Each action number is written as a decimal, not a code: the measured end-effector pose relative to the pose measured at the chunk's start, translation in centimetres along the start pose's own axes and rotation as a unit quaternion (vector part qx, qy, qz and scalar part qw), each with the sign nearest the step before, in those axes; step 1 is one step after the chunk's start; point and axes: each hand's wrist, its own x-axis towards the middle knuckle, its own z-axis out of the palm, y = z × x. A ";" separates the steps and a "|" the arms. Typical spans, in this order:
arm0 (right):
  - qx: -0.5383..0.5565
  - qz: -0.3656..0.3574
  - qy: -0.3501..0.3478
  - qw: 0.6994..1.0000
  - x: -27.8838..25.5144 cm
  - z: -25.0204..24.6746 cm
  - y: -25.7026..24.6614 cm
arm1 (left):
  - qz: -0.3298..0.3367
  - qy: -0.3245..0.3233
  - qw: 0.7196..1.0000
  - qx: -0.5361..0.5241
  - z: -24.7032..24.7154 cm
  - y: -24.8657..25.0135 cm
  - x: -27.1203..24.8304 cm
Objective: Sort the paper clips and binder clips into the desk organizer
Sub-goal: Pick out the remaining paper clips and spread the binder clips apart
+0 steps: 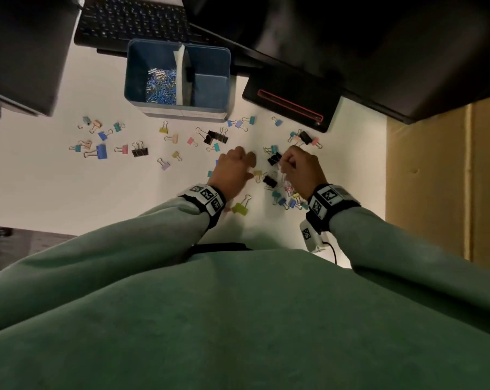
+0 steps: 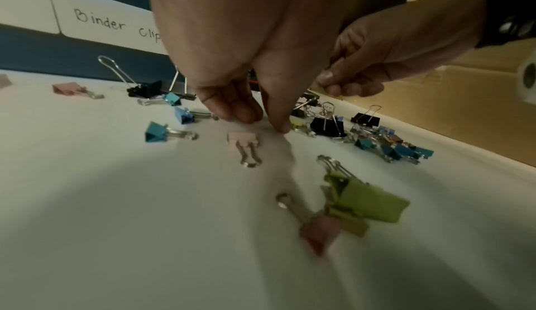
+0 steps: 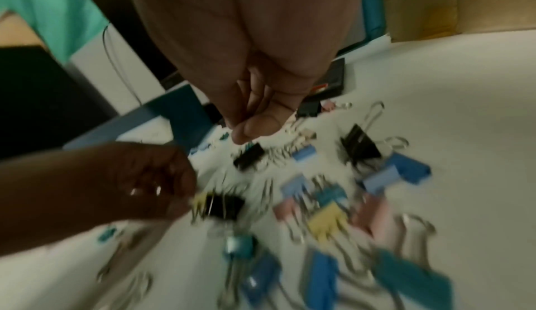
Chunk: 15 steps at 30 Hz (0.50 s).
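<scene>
Nearest clip: a pink binder clip [image 2: 242,141] lies flat on the worktop [image 1: 125,192], just below the left hand [image 2: 246,62], wire handles turned away from the fingers [image 2: 278,117].
Left fingers: pinched together, nothing seen held.
Right hand [image 1: 297,170]: curled; contents cannot be told.
Organizer [image 1: 179,77]: well apart, beyond the scattered clips.
Room: keyboard [image 1: 134,21] behind.

Blurry view. Right hand [image 3: 255,117] hangs over the white worktop [image 3: 449,85], fingers curled, contents unclear. Left hand [image 3: 139,184] just left of a black binder clip [image 3: 226,207]. Coloured binder clips [image 3: 327,221] scattered right of that clip.
</scene>
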 end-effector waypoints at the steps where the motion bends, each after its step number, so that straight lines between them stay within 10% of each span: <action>1: 0.016 0.008 0.010 1.000 0.2 -0.5 -0.3 | 0.001 -0.004 1.000 0.004 -0.1 -0.4 0.1; 15: -0.034 0.021 -0.090 0.995 -0.9 -0.6 -0.1 | 0.003 -0.045 0.994 -0.102 0.2 -0.1 0.6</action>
